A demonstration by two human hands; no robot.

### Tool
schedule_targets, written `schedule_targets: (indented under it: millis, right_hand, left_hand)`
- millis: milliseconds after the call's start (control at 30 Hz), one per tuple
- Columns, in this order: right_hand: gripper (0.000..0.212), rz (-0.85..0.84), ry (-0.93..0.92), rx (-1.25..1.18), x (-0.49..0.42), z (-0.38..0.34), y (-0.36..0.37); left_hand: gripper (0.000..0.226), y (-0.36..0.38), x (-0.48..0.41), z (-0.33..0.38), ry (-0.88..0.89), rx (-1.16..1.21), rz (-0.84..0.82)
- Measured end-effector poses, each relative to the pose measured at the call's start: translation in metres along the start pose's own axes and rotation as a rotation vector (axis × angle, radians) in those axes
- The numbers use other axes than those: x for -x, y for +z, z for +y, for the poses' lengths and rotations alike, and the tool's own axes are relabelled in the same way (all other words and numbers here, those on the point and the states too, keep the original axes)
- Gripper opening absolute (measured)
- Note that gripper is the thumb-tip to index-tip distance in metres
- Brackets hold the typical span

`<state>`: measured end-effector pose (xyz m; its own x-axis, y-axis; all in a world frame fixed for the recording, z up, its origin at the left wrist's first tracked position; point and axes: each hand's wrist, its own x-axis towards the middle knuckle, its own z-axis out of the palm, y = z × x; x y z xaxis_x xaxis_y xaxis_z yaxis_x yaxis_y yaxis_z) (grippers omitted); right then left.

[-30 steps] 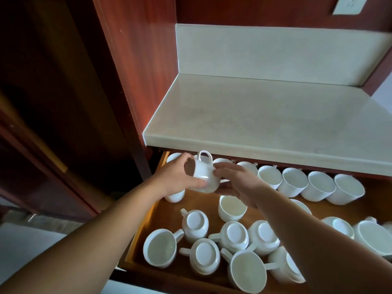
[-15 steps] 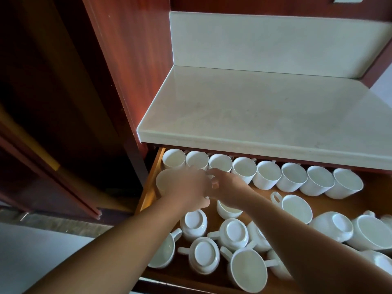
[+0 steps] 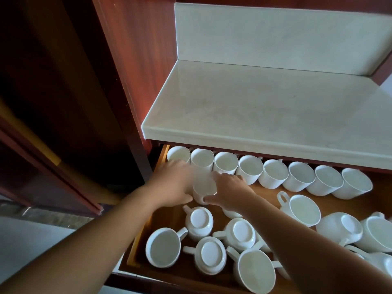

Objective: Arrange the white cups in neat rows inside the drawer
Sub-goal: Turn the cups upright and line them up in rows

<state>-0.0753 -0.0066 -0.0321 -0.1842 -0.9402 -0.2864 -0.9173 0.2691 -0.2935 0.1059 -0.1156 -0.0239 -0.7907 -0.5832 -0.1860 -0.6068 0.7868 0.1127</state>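
I see a pale stone tabletop (image 3: pixel 265 115), its matching backsplash (image 3: pixel 275 37), and a reddish wooden side panel (image 3: pixel 135 60) on my left.

Since a second ago: small white ceramic cup (image 3: pixel 204 188), then raised handle-up between left grip (image 3: pixel 171 185) and right grip (image 3: pixel 229 192), now lowered mouth-up just before back row of white cups (image 3: pixel 250 168). That row's left end is uncovered again.

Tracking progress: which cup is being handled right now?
The cup held between the left hand and right hand, at the left, in front of the back row.
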Motion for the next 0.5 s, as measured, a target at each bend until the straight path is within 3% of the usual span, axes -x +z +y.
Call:
schedule_targets:
  millis: [133, 300, 500]
  right_hand:
    - [0.082, 0.058, -0.027, 0.091, -0.006, -0.006, 0.007]
    - [0.099, 0.028, -0.009, 0.188, -0.013, -0.016, 0.010]
    - [0.081, 0.112, 0.027, 0.188, -0.019, -0.025, 0.021]
  left_hand:
    - [0.081, -0.008, 0.015, -0.025, -0.038, -0.001, -0.073]
    - [0.069, -0.003, 0.011, -0.023, -0.032, -0.105, 0.001]
    - [0.069, 0.005, 0.003, -0.032, -0.019, -0.111, 0.069]
